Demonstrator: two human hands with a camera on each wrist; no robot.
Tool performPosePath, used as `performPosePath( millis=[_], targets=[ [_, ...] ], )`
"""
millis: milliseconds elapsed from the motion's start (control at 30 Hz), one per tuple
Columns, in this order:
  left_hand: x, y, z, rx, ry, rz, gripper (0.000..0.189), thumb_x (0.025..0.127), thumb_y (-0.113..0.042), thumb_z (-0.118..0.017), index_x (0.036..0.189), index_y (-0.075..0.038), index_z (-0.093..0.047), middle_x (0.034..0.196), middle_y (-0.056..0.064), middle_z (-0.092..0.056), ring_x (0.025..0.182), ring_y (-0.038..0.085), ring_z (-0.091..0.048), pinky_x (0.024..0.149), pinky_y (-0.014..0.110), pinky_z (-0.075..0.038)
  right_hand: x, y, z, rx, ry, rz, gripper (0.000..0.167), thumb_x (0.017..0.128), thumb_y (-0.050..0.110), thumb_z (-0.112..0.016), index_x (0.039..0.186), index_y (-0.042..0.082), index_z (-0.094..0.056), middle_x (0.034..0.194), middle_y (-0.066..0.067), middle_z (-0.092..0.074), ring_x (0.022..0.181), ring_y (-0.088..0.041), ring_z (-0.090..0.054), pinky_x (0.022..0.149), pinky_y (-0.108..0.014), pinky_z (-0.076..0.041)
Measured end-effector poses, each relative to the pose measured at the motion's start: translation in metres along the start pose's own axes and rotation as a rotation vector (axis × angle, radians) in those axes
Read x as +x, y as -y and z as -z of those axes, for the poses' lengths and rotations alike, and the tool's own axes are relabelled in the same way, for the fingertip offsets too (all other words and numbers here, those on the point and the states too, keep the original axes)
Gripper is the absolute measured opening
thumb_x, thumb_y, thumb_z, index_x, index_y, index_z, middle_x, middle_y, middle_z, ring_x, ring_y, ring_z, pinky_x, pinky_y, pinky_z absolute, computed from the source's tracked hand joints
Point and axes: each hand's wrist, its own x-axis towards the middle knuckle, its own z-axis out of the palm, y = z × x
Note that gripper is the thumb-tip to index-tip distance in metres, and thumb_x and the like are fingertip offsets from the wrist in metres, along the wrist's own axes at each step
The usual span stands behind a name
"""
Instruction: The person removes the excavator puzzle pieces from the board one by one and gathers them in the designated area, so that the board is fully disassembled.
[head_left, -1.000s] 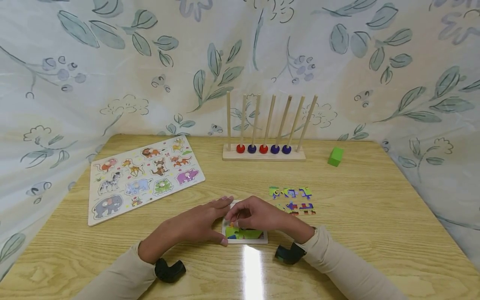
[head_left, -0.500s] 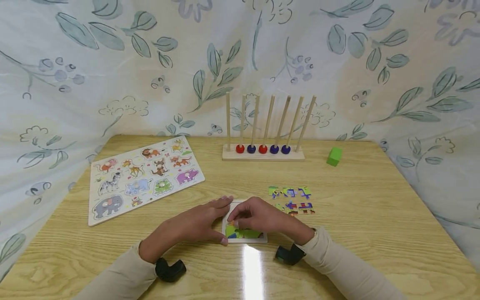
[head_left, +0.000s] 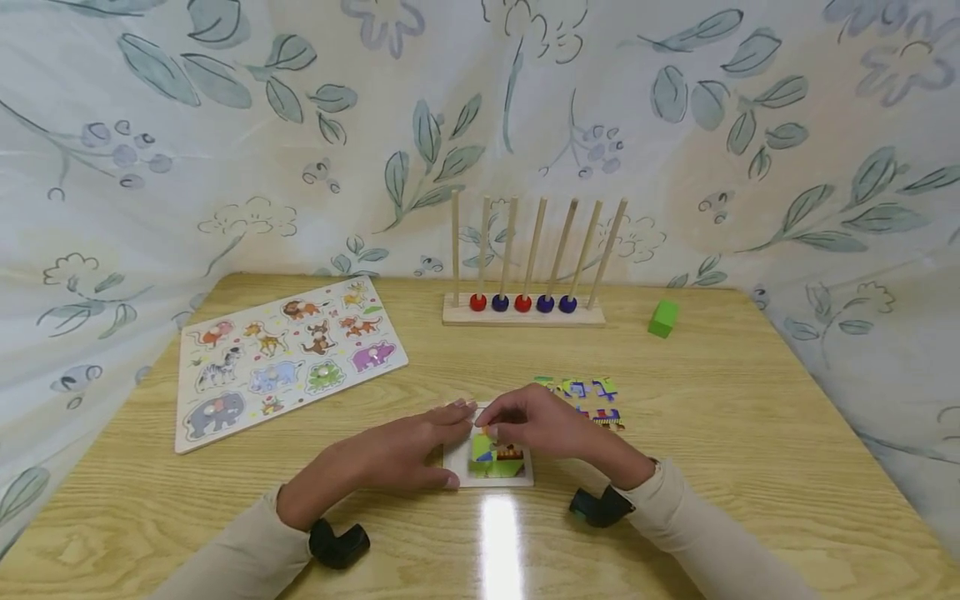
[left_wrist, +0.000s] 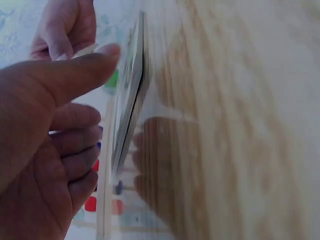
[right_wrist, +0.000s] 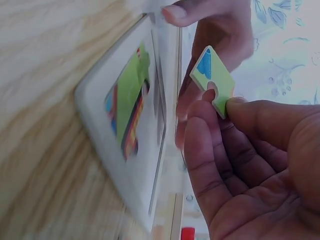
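In the head view, a small jigsaw tray (head_left: pixel 495 483) with a pale rim lies between both hands. My left hand (head_left: pixel 397 450) rests at its left side, fingers extended toward the far corner and thumb at the near corner. Thumb and fingertips of my right hand (head_left: pixel 536 423) pinch a green puzzle piece (right_wrist: pixel 215 77) with a blue corner. The right wrist view shows that piece held tilted, up off the tray. Joined green, red and yellow pieces (right_wrist: pixel 132 95) sit in one part of the tray, with bare board around them.
Several loose puzzle pieces (head_left: pixel 576 389) lie right of the tray, partly behind the right hand. An animal peg board (head_left: pixel 292 358) lies at the left. A wooden peg stand (head_left: pixel 523 315) with red and blue beads and a green block (head_left: pixel 663 318) stand farther back.
My right hand has lifted the green piece with the blue corner from the tray's near left part and shifted slightly right with it. My left hand has stayed nearly in place.
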Motion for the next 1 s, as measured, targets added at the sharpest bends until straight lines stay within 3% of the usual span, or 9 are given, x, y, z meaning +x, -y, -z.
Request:
performPosePath(
  millis=[167,567,1000],
  targets=[
    [0.003,-0.005,-0.001,-0.020,0.042,-0.061,0.062,0.098,-0.032,-0.060,0.150,-0.007,-0.038,0.159,0.005,-0.024,0.144,0.019,-0.021,0.112,0.039,-0.028,-0.008,-0.006,0.009,-0.013,-0.018,-0.014,0.017,0.095,0.001,-0.059,0.106,0.002,-0.072,0.091,0.000,-0.069,0.075,-0.014,-0.060,0.066,-0.025,-0.050],
    [0.008,-0.007,-0.001,0.002,0.068,-0.055,0.057,0.097,-0.029,-0.062,0.146,-0.007,-0.045,0.158,0.003,-0.027,0.144,0.016,-0.022,0.112,0.036,-0.027,-0.030,-0.011,0.032,-0.043,-0.042,-0.053,0.018,0.094,-0.002,-0.059,0.106,-0.001,-0.071,0.098,-0.005,-0.070,0.082,-0.014,-0.064,0.072,-0.027,-0.055],
    [0.007,-0.006,-0.004,0.009,0.105,-0.026,0.056,0.098,-0.024,-0.061,0.147,-0.004,-0.043,0.158,0.005,-0.026,0.145,0.017,-0.020,0.114,0.036,-0.025,-0.043,-0.025,0.045,-0.132,0.004,-0.045,0.014,0.093,0.000,-0.063,0.101,0.005,-0.073,0.099,0.000,-0.069,0.086,-0.014,-0.060,0.075,-0.026,-0.052]
  ],
)
